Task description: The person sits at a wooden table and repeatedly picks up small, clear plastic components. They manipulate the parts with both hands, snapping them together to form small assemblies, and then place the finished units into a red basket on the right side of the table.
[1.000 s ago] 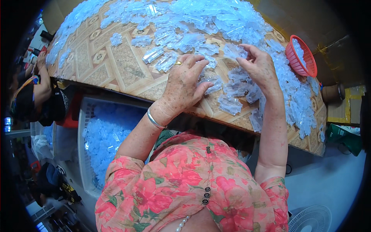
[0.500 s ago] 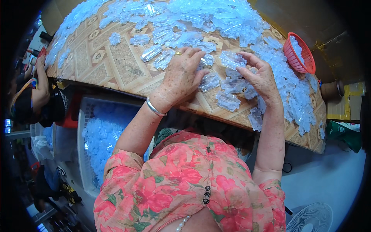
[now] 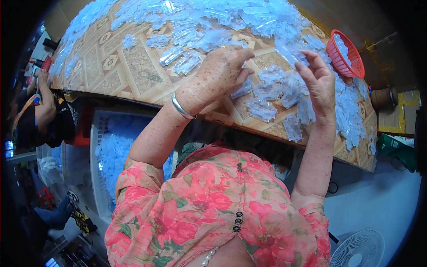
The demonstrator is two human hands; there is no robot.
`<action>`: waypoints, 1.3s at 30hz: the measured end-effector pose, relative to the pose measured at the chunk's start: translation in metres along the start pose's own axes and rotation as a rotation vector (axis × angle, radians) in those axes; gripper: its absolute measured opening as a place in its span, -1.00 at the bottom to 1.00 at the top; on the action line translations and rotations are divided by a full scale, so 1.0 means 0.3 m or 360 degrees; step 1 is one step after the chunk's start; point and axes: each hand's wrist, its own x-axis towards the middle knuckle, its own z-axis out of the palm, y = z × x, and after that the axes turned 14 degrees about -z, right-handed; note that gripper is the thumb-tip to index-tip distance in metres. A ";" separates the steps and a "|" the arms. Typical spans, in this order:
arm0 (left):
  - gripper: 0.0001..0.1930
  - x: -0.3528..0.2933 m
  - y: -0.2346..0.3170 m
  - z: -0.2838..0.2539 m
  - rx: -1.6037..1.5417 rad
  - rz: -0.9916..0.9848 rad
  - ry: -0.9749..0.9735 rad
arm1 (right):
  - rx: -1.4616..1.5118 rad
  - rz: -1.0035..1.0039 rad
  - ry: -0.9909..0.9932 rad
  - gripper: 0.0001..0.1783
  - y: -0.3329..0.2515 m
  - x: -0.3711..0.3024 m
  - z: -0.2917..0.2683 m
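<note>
Between the thumb and fingers of my right hand (image 3: 319,82) is a clear plastic piece (image 3: 288,52), raised over the table and tilted. My left hand (image 3: 224,71) hovers above the table with a silver bangle at its wrist; its thumb stands apart from the bent fingers, and nothing shows between them. Below and between the hands lies a loose cluster of similar clear pieces (image 3: 271,84). One more piece (image 3: 242,90) is partly hidden under my left thumb. Beyond my left hand, a few pieces (image 3: 187,61) lie separately on the patterned table (image 3: 138,58).
A large heap of clear pieces (image 3: 262,20) covers the far side. More pieces (image 3: 347,118) spread along the right. A red basket (image 3: 349,66) stands at the right edge. Below the table are a white crate (image 3: 95,133) and a fan (image 3: 360,249). Another person's arm (image 3: 44,98) is at far left.
My right hand has moved right with the plastic piece, lifting it away from the cluster. My left hand has shifted to the right. The view has shifted slightly.
</note>
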 end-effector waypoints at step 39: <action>-0.62 -0.075 0.279 0.212 -0.1125 -0.0540 -0.0315 | -0.1197 -0.0652 0.0143 -0.44 -0.095 -0.334 -0.044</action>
